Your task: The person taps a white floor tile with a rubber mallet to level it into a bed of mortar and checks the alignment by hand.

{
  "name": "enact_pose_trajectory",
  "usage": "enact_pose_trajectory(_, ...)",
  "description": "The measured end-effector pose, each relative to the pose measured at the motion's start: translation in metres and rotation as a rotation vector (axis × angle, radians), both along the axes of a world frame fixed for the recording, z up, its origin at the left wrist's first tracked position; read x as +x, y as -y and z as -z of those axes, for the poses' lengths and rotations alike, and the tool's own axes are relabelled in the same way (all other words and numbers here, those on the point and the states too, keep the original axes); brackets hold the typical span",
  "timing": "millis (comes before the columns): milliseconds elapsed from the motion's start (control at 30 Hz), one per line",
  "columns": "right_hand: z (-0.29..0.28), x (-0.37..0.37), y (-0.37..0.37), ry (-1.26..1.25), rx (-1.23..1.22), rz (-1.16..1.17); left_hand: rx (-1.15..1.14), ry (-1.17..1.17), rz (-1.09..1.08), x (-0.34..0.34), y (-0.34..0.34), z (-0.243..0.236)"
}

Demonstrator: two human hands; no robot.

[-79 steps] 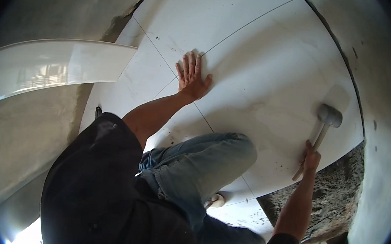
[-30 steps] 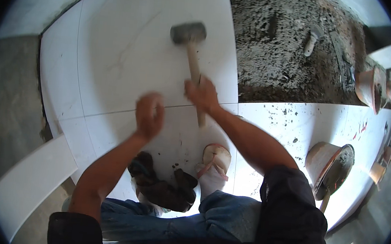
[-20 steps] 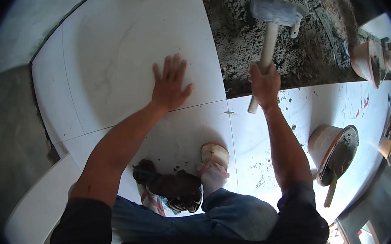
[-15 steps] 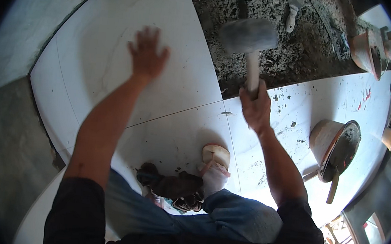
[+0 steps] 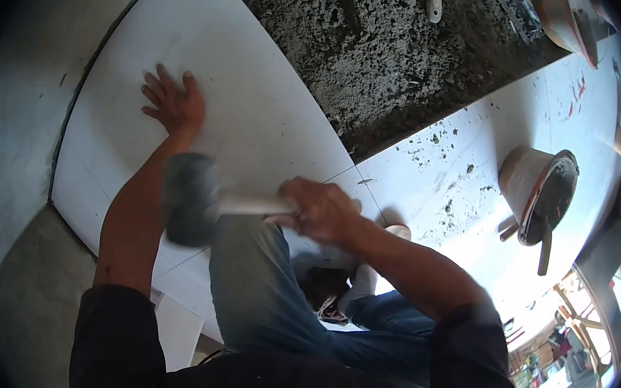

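Observation:
My left hand (image 5: pixel 173 104) is open, its fingers spread flat on a large white floor tile (image 5: pixel 248 106) near the wall. My right hand (image 5: pixel 320 211) grips the pale handle of a rubber mallet (image 5: pixel 192 199). The mallet's dark head, slightly smeared by motion, is raised beside my left forearm, over the tile's near part. Beyond the tile's right edge lies a bed of rough grey mortar (image 5: pixel 389 74). A putty knife (image 5: pixel 434 2) rests on that mortar at the top, with only its handle in view.
A bucket of mortar (image 5: pixel 511 172) lies tilted on the laid tiles at right, with wooden handles sticking out. Another bucket (image 5: pixel 562 24) stands at the far right edge of the mortar. Mortar crumbs (image 5: pixel 447 207) dot the tiles. A grey wall (image 5: pixel 37 85) runs along the left.
The mallet has swung from over the mortar to the left, near my left forearm. My left hand has moved left and down onto the tile. The view has turned and shifted.

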State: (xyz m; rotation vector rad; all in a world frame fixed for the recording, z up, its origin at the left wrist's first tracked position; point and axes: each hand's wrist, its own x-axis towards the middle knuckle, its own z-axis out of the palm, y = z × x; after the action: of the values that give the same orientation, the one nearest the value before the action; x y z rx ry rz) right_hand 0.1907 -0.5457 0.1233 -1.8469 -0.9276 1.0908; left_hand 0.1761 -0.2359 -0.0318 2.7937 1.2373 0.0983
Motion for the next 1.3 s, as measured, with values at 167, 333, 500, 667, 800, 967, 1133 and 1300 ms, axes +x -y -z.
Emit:
enact_pose_trajectory(167, 0.032, -0.020, 0.003, 0.027, -0.533, 0.233, -0.023, -0.046, 0.005, 0.002, -0.004, -0.002)
enact_pose_trajectory(333, 0.022, -0.036, 0.011, 0.053, -0.329, 0.012, -0.019, -0.099, 0.007, -0.002, -0.006, -0.003)
enact_pose_trajectory(500, 0.003, -0.044, -0.035, -0.072, -0.332, 0.498, 0.025, -0.154, -0.006, 0.005, -0.006, -0.001)
enact_pose_trajectory(667, 0.046, -0.028, -0.008, -0.138, -0.814, 0.306, 0.050, -0.103, -0.007, 0.000, -0.003, 0.000)
enact_pose_trajectory(800, 0.028, -0.059, -0.012, -0.048, -0.414, 0.305, 0.048, -0.057, -0.004, 0.004, -0.008, 0.005)
enact_pose_trajectory(967, 0.041, -0.045, -0.018, -0.117, -0.613, 0.381, 0.054, -0.110, -0.015, -0.001, -0.010, 0.008)
enact_pose_trajectory(1133, 0.032, -0.061, -0.006, 0.166, 0.112, 0.259, -0.003, -0.136, -0.017, 0.000, 0.000, 0.001)
enact_pose_trajectory(1300, -0.002, -0.064, -0.045, -0.087, -0.411, 0.495, 0.035, -0.110, -0.017, -0.011, -0.010, 0.013)
